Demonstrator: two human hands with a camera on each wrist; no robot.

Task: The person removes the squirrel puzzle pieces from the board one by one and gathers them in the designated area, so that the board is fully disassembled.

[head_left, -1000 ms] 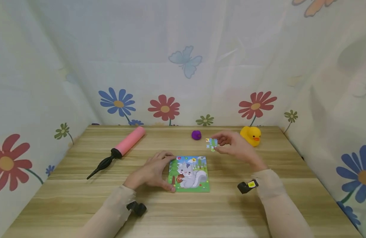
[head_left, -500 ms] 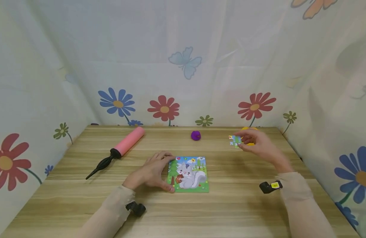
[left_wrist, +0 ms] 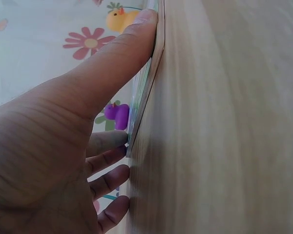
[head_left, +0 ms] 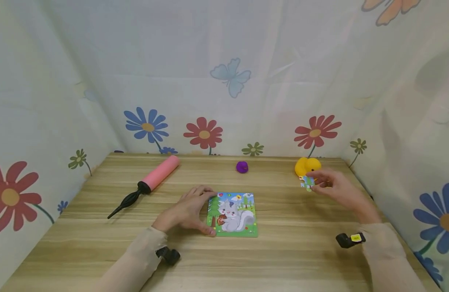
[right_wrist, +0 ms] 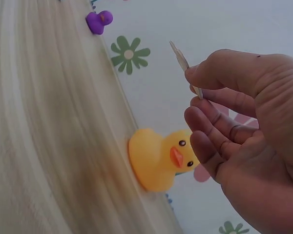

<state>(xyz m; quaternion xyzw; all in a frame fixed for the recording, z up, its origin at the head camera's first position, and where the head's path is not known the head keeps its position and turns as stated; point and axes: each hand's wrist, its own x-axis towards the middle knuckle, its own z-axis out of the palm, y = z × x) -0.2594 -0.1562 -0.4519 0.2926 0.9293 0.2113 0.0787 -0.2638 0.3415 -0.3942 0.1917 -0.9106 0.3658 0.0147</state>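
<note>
A square jigsaw puzzle board (head_left: 234, 215) with a grey squirrel picture lies flat mid-table. My left hand (head_left: 189, 211) rests along its left side, thumb at the near corner and index finger by the far corner. In the left wrist view, the thumb (left_wrist: 112, 58) lies straight along the board's edge, while the other fingers reach down beside it. My right hand (head_left: 334, 186) pinches a jigsaw piece (head_left: 307, 183) between thumb and fingers above the table's right side. Edge-on in the right wrist view, the thin piece (right_wrist: 179, 57) sticks out past the thumb.
Just behind the piece sits a yellow rubber duck (head_left: 306, 166). A small purple duck (head_left: 242, 166) stands at the back middle. A pink hand pump (head_left: 160, 174) with a black nozzle lies at the left. Printed curtains surround the wooden table (head_left: 283, 259).
My right hand has carried the jigsaw piece rightward, from near the purple duck to in front of the yellow duck. The left hand and the board have stayed in place.
</note>
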